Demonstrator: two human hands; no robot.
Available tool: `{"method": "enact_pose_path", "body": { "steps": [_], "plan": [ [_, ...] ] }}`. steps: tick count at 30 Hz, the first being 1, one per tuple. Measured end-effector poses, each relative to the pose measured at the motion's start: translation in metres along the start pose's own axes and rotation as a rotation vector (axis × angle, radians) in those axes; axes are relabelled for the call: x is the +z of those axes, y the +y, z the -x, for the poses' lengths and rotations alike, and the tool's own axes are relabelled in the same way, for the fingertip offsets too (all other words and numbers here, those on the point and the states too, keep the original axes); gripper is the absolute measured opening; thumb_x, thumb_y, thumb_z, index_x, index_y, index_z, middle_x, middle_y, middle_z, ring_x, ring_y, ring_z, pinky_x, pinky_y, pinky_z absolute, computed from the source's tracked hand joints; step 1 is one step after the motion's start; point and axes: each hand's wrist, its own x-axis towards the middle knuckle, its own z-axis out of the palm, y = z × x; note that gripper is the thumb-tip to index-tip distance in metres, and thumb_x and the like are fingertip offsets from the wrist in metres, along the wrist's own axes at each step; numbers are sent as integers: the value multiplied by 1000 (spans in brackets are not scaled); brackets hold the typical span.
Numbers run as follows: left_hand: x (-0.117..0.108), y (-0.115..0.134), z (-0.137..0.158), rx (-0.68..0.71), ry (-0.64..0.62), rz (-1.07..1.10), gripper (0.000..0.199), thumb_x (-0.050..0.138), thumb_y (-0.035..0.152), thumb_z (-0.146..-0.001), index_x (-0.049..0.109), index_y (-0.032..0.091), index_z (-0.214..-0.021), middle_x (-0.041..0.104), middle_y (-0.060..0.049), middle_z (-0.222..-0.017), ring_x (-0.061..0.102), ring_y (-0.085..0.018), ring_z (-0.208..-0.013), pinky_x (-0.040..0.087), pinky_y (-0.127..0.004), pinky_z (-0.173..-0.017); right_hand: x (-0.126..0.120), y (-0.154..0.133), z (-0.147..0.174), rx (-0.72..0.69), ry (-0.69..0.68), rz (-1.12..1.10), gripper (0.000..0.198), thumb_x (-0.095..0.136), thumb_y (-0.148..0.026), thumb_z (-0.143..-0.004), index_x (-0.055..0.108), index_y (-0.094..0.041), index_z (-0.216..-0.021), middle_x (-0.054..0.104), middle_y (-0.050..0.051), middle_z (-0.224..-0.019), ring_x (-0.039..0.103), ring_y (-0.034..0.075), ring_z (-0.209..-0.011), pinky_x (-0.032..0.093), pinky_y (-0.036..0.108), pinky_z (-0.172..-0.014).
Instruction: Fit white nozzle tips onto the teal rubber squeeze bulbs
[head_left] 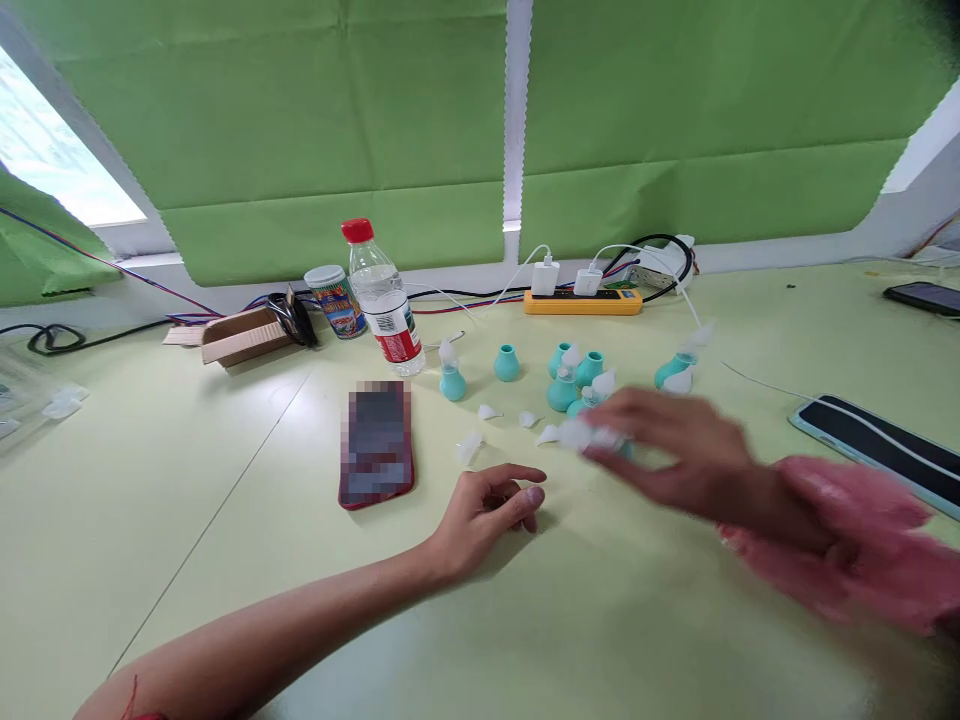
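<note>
My left hand (495, 505) rests on the table with its index finger stretched out, the other fingers loosely curled and nothing held. My right hand (675, 445), smeared by motion, pinches a translucent white plastic tip (581, 434) between thumb and fingers. Small teal squeeze bulbs stand around and behind it, among them an uncapped bulb (507, 363) and one with a clear tip on top (452, 380). Another teal bulb (670, 372) leans over at the right. Loose white tips (490, 411) lie between my hands and the bulbs. My right hand partly hides some bulbs.
A red-cased phone (376, 445) lies left of my left hand. Behind it stand a water bottle (386, 310), a can (335, 300) and an open cardboard box (247, 338). A yellow power strip (583, 303) holds two chargers. Another phone (885, 445) with a cable lies right.
</note>
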Motion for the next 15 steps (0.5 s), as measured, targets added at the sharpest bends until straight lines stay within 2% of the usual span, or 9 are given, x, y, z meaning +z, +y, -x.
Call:
{"method": "enact_pose_path", "body": {
  "steps": [1, 3, 4, 7, 9, 12, 15],
  "plan": [
    [0, 1, 0, -26, 0, 12, 35, 51, 41, -77, 59, 11, -92, 56, -2, -57, 50, -10, -55, 37, -20, -53, -12, 12, -10, 111, 86, 52, 11, 59, -27, -74, 60, -21, -84, 63, 2, -78, 58, 15, -70, 48, 26, -62],
    [0, 2, 0, -61, 4, 34, 32, 49, 40, -78, 59, 11, -89, 56, -2, -57, 51, -10, -55, 38, -20, -53, -32, 42, -31, 256, 90, 37, 20, 59, -36, -73, 61, -18, -80, 63, 3, -82, 57, 14, -66, 48, 26, -60],
    [0, 2, -1, -68, 10, 37, 30, 49, 38, -78, 58, 11, -87, 56, -2, -57, 51, -11, -55, 38, -20, -53, -39, 59, -40, 342, -34, 22, 25, 58, -40, -72, 62, -17, -81, 63, 4, -84, 56, 15, -68, 47, 27, -59],
    [1, 2, -2, -65, 9, 23, 24, 50, 33, -76, 58, 11, -84, 57, -2, -55, 50, -11, -54, 39, -22, -53, -38, 103, -59, 442, -670, -5, 36, 56, -46, -70, 63, -15, -86, 62, 8, -93, 57, 19, -77, 45, 29, -63],
    [2, 2, -2, -62, 2, 14, 20, 51, 29, -75, 58, 11, -83, 57, -2, -55, 50, -10, -54, 40, -22, -54, -26, 121, -64, 409, -886, 19, 38, 56, -46, -68, 62, -15, -89, 61, 9, -97, 57, 21, -80, 43, 29, -65],
    [2, 2, -1, -63, -4, 14, 17, 51, 24, -73, 58, 12, -82, 56, -1, -55, 51, -11, -55, 40, -22, -55, -5, 129, -66, 325, -965, 1, 33, 59, -39, -66, 63, -14, -86, 63, 9, -92, 57, 21, -77, 40, 27, -65],
    [2, 2, -1, -54, -7, 5, 15, 50, 21, -72, 59, 12, -81, 56, 0, -55, 53, -11, -56, 40, -21, -54, 4, 123, -68, 246, -1007, -52, 24, 58, -33, -65, 63, -13, -78, 64, 5, -79, 55, 15, -69, 38, 24, -62]
  ]
}}
